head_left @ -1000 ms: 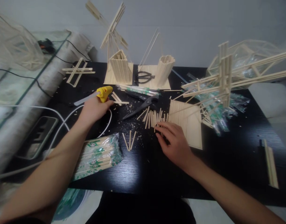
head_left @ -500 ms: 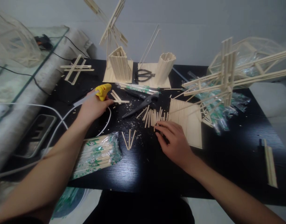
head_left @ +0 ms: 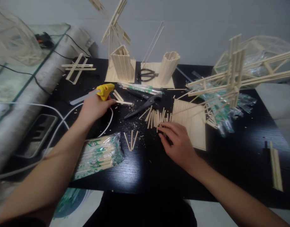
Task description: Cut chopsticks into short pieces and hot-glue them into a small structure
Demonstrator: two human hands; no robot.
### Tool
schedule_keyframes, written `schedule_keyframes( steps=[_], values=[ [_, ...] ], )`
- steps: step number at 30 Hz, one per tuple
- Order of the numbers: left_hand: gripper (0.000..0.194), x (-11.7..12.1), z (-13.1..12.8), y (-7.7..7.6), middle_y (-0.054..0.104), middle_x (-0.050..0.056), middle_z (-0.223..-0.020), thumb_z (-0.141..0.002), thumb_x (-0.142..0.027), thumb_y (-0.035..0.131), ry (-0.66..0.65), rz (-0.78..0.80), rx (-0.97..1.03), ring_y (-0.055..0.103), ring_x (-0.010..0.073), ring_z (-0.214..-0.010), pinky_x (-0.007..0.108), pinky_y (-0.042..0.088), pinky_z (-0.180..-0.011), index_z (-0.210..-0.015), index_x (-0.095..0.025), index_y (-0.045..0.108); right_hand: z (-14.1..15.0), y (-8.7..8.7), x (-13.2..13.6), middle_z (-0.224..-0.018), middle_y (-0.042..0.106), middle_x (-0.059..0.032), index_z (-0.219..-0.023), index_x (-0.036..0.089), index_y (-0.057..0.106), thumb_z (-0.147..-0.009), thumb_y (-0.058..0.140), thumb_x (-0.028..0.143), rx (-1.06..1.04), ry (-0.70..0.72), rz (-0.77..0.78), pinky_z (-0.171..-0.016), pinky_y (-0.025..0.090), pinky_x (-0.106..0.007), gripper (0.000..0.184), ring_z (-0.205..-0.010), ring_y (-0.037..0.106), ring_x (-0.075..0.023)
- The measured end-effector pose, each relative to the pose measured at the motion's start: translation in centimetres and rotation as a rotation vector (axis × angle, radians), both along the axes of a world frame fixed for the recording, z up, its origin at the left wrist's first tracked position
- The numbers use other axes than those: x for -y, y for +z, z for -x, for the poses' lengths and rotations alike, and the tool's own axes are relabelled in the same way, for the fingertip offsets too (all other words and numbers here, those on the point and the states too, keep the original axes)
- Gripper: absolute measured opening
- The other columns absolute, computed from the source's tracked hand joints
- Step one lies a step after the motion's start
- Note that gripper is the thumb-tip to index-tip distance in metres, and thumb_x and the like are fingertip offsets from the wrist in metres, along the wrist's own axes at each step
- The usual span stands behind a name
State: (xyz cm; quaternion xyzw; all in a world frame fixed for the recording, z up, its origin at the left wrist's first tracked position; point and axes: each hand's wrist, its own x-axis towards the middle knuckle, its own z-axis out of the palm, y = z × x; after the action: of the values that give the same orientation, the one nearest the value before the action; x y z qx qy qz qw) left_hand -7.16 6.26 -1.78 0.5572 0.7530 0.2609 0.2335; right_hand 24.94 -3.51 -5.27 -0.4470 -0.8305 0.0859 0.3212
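The left hand is wrapped around a glue gun, while at its four o'clock the right hand, its pinch unclear, touches loose sticks that a careless nudge could scatter.

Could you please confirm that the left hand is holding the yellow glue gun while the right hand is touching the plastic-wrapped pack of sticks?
Not quite: in the head view, the right hand is at the loose short sticks, while the plastic-wrapped pack lies beside the left forearm. The left hand does hold the yellow glue gun.
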Motion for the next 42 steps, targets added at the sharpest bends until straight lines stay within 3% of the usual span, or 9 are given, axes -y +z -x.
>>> schedule_keyframes(
  steps=[11, 19, 30, 38, 42],
  values=[
    [0.019, 0.1, -0.5, 0.5, 0.067, 0.002, -0.075, -0.071, -0.027, 0.080, -0.037, -0.073, -0.152, 0.058, 0.0162, -0.068, 0.030, 0.043, -0.069, -0.076, -0.016, 0.065, -0.1, -0.1, 0.0, -0.117, 0.072, -0.0101, -0.111, 0.018, 0.070, -0.096, 0.059, 0.012, 0.003, 0.003, 0.014, -0.100, 0.051, -0.050, 0.020, -0.113, 0.064, -0.0267],
    [0.027, -0.1, -0.3, 0.4, 0.068, 0.005, -0.085, -0.072, -0.038, 0.075, -0.003, -0.032, -0.232, 0.062, 0.0224, -0.076, 0.035, 0.049, -0.073, -0.087, -0.016, 0.068, -0.1, -0.1, 0.0, -0.117, 0.072, -0.0105, -0.110, 0.018, 0.071, -0.095, 0.060, 0.012, 0.014, 0.001, 0.015, -0.101, 0.050, -0.050, 0.019, -0.114, 0.064, -0.0271],
    [0.022, -0.1, -0.4, 0.5, 0.067, 0.007, -0.086, -0.076, -0.036, 0.067, -0.005, -0.063, -0.254, 0.065, 0.0264, -0.081, 0.039, 0.049, -0.077, -0.090, -0.017, 0.068, -0.1, -0.1, -0.1, -0.117, 0.072, -0.0101, -0.110, 0.019, 0.071, -0.095, 0.060, 0.012, 0.013, 0.005, 0.014, -0.101, 0.051, -0.051, 0.020, -0.114, 0.064, -0.0272],
    [0.022, 0.9, -1.8, 0.7, 0.062, 0.001, -0.081, -0.084, -0.041, 0.067, -0.174, -0.274, -0.149, 0.059, 0.0174, -0.075, 0.031, 0.044, -0.074, -0.082, -0.020, 0.061, 0.0, 0.4, 0.0, -0.112, 0.074, -0.0098, -0.110, 0.019, 0.072, -0.095, 0.059, 0.011, -0.038, 0.045, -0.012, -0.097, 0.054, -0.048, 0.021, -0.107, 0.067, -0.0248],
    [0.025, 1.8, -2.6, 0.9, 0.062, -0.001, -0.080, -0.085, -0.044, 0.068, -0.224, -0.312, -0.143, 0.059, 0.0154, -0.074, 0.029, 0.041, -0.069, -0.084, -0.021, 0.058, -0.2, 0.5, -0.2, -0.116, 0.074, -0.0104, -0.113, 0.021, 0.073, -0.095, 0.058, 0.012, -0.018, -0.014, -0.010, -0.099, 0.054, -0.050, 0.024, -0.110, 0.068, -0.0263]
  ],
)
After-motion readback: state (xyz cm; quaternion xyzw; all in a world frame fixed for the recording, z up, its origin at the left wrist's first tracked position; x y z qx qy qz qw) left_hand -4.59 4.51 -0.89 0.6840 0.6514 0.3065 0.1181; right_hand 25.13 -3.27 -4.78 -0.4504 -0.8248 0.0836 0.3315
